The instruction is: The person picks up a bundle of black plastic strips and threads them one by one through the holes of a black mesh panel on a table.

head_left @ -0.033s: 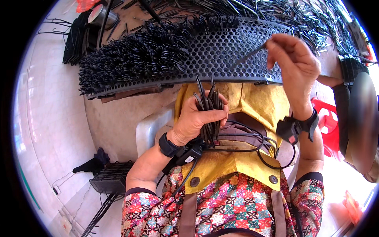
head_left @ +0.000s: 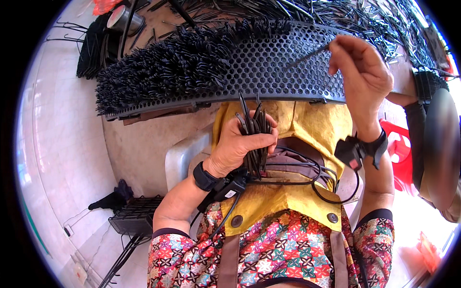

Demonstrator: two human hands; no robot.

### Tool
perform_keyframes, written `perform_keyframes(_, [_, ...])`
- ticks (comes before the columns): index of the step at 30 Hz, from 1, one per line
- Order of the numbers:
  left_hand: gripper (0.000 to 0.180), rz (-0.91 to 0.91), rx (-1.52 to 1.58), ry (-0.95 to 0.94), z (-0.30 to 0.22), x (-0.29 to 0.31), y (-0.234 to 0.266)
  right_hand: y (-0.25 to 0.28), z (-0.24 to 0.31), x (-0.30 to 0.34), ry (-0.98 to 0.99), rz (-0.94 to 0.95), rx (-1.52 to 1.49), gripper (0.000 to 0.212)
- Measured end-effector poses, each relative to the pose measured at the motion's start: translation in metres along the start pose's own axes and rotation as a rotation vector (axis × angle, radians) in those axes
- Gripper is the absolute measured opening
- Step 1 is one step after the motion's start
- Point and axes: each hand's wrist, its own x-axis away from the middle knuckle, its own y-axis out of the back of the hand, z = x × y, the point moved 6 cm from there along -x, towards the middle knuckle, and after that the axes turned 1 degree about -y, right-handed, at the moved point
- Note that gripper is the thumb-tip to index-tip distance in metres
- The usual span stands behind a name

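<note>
My left hand [head_left: 233, 150] is closed round a bundle of thin dark strips [head_left: 254, 128], held upright in front of my yellow apron [head_left: 278, 111]. Between the thumb and fingers of my right hand [head_left: 364, 72], one slim dark strip [head_left: 308, 56] is pinched at its end. It slants down to the left over a black perforated panel [head_left: 261, 67], apparently above the surface. Dense black bristle-like strips [head_left: 168, 67] stand up from the panel's left part and along its far edge. Open hexagonal holes show across its middle and right.
Loose dark strips [head_left: 365, 29] lie heaped on the table behind the panel. A metal spool [head_left: 130, 21] stands at the far left. Cables [head_left: 288, 182] run across my lap. At right are a red stool [head_left: 401, 153] and another person's arm [head_left: 402, 99]; a black crate [head_left: 137, 216] sits lower left.
My right hand has shifted slightly up and to the right, carrying the pinched strip with it. My left hand and its bundle have stayed in place.
</note>
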Motion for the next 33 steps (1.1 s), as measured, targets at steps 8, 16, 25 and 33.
perform_keyframes(8, [0.023, -0.02, -0.005, 0.006, -0.001, -0.001, 0.001, -0.025, 0.018, -0.021, 0.565, -0.024, 0.497, 0.017])
perform_keyframes(16, [0.022, -0.007, -0.047, 0.011, -0.001, -0.002, 0.001, -0.064, 0.016, -0.024, 0.845, 0.392, 0.598, 0.027])
perform_keyframes(25, [0.023, -0.034, -0.037, 0.04, 0.0, -0.001, 0.001, -0.063, 0.004, 0.004, 0.448, 0.537, 0.502, 0.021])
perform_keyframes(33, [0.024, 0.147, -0.006, 0.019, -0.003, 0.001, -0.01, -0.065, -0.002, 0.046, -0.499, 0.791, -0.14, 0.029])
